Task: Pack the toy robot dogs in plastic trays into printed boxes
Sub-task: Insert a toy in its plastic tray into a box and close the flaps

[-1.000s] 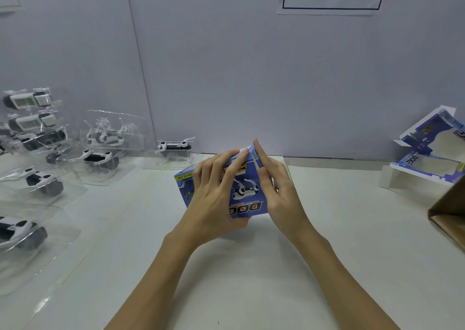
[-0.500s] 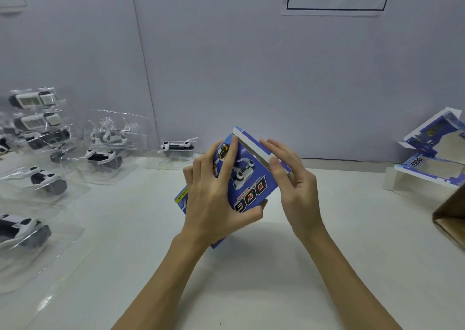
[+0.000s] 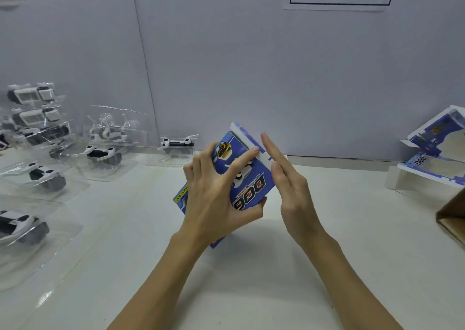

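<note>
One box (image 3: 247,179), two hands (image 3: 216,194)

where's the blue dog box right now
In the head view the blue box is centre frame, tilted above the white table, gripped by the left hand while the right hand lies flat against its right end flap.
</note>
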